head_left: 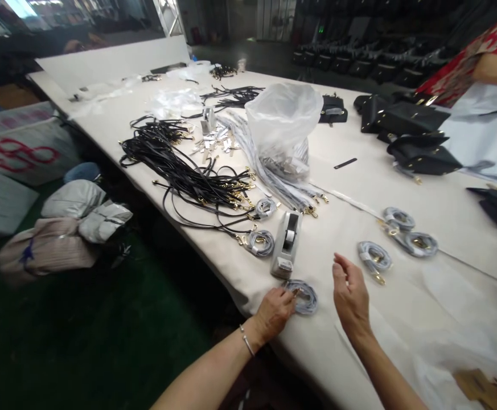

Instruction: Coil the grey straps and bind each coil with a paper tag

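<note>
My left hand (274, 310) pinches a coiled, plastic-wrapped strap (304, 296) that lies at the near edge of the white table (359, 193). My right hand (350, 291) hovers just right of that coil, fingers loosely curled and apart, holding nothing. A grey tape dispenser (286, 244) stands just beyond my left hand. More wrapped coils (374, 256) lie to the right, and others (260, 241) to the left of the dispenser.
A heap of black straps with gold clasps (180, 165) covers the table's left part. A clear plastic bag (283, 128) stands in the middle. Black bags (419, 148) lie at the right beside another person's arm (493, 68). Sacks (73, 222) lie on the floor.
</note>
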A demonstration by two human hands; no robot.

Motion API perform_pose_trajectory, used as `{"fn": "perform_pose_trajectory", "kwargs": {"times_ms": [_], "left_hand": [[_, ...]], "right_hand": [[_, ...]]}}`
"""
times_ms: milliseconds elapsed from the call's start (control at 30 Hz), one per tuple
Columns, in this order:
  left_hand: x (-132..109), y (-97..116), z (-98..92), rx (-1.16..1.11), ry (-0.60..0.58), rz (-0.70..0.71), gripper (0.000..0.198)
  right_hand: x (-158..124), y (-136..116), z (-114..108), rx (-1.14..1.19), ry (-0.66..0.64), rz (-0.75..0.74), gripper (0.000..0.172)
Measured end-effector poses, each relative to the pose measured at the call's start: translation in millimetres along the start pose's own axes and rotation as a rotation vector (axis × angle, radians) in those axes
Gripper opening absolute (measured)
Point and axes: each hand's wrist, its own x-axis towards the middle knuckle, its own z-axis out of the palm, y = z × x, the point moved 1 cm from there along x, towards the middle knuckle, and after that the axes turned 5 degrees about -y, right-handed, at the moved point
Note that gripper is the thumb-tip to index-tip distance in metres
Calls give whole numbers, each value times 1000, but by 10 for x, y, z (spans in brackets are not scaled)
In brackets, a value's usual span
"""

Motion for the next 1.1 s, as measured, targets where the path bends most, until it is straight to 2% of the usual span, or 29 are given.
{"fn": "perform_pose_trajectory", "kwargs": {"times_ms": [33,67,133,233,333,433,533,600,667,767,867,967,1100], "left_hand": [[3,3,-10,33,-15,26,26],[6,8,-26,68,-29,52,27],[22,20,-67,132,-66,100,30],[68,22,-122,180,-134,151,34],[121,-6,-148,167,-179,189,34],[154,-52,-173,148,-188,243,31],[168,-104,-203,95,-194,300,24],[177,-134,-205,65,-217,351,20],[191,-158,-186,58,-225,418,16],[208,-195,-149,71,-223,513,17],[166,-282,-159,137,-208,586,20],[32,-476,-210,219,-128,595,19],[-208,-890,-220,317,-5,512,30]], "right_hand": [[-5,13,65,-84,64,-80,52],[-30,59,158,-179,71,-158,54],[-119,221,381,-362,-31,-253,53],[-231,476,622,-526,-154,-264,51],[-201,599,630,-528,-180,-235,51],[-90,572,429,-372,-204,-155,51],[-32,290,117,-257,-98,-38,52],[-18,-97,-13,-204,8,-11,43],[25,-597,26,-115,12,-74,30],[211,-1316,396,-7,-180,-253,18],[592,-1712,863,-40,-358,-326,18],[1170,-1761,1172,-248,-411,-245,25],[1982,-1629,1507,-479,-446,-155,29]]}}
